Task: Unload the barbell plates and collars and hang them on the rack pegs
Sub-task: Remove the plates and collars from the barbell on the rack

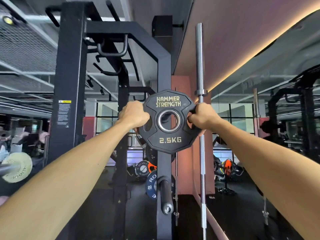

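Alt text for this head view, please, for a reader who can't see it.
Both hands, left hand and right hand, grip a black 2.5 kg Hammer Strength plate by its side cutouts, held up before a black rack upright, above an empty rack peg. A bare barbell stands upright just right.

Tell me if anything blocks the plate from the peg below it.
Nothing visible does. Both hands, left and right, hold the plate before the upright; the bare peg sticks out lower down, unobstructed.

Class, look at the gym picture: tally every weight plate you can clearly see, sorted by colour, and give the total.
Black: 2, the 2.5KG plate gripped by left hand and right hand, and the Rogue plate
Blue: 1, the 20 plate
Pale yellow: 1, the barbell plate
Total: 4
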`<state>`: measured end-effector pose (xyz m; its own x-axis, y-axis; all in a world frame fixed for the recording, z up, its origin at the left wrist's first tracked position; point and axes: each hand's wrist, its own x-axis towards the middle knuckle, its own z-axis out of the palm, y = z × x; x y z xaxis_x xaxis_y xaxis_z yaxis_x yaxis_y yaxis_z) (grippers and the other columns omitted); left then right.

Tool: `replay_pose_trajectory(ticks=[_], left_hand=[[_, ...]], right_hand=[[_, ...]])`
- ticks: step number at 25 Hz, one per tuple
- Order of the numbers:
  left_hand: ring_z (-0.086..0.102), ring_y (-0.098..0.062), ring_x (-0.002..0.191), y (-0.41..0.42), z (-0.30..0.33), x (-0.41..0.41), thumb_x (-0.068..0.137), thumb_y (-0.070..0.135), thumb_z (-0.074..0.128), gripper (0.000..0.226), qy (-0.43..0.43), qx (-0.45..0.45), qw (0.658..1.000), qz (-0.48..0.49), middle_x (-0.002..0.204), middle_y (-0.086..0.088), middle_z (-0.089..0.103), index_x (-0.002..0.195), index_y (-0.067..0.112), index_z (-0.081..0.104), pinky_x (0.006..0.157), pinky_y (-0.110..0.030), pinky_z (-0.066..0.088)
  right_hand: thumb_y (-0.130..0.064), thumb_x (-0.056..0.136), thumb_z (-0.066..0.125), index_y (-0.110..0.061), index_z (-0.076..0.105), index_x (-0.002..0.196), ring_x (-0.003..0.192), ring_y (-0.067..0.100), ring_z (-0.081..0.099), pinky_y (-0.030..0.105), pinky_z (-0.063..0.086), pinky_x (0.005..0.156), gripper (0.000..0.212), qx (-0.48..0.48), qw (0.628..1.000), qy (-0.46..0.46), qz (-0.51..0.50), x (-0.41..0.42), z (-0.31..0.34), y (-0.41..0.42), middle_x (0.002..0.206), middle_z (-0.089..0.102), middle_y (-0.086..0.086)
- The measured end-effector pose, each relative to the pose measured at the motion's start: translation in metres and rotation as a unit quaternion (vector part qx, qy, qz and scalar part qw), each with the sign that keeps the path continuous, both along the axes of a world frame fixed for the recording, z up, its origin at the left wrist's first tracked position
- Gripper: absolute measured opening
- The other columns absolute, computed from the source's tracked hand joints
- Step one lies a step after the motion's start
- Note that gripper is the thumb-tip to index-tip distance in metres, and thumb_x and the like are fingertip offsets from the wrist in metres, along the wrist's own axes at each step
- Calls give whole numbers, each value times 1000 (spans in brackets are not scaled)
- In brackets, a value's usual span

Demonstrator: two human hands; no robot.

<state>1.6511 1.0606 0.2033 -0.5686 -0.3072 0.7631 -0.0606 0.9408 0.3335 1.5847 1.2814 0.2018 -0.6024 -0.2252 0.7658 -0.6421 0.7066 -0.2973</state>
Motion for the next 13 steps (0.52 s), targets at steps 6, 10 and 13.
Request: replay_pose_trajectory(ticks=[6,10,13], left_hand=[[64,-37,74,-14,43,-36,74,17,59,16,42,-11,999,-6,71,-8,56,64,15,47,75,-39,56],[64,-37,69,-26,52,-69,74,20,60,16,40,-4,999,-14,70,-8,58,64,15,48,78,-43,58],[64,-38,76,-35,48,-100,72,20,56,10,32,-9,999,-22,85,-14,65,73,11,52,76,-42,57]], right_hand=[[-17,85,53,-2,57,76,80,33,56,28,42,68,17,-2,999,33,-13,-35,42,-16,80,56,14],[-15,83,54,-2,58,77,83,35,60,33,50,70,15,-18,999,27,-6,-68,53,-28,81,58,16],[-16,84,54,-2,58,77,80,35,62,30,49,64,16,-30,1000,8,1,-99,48,-36,81,60,16]])
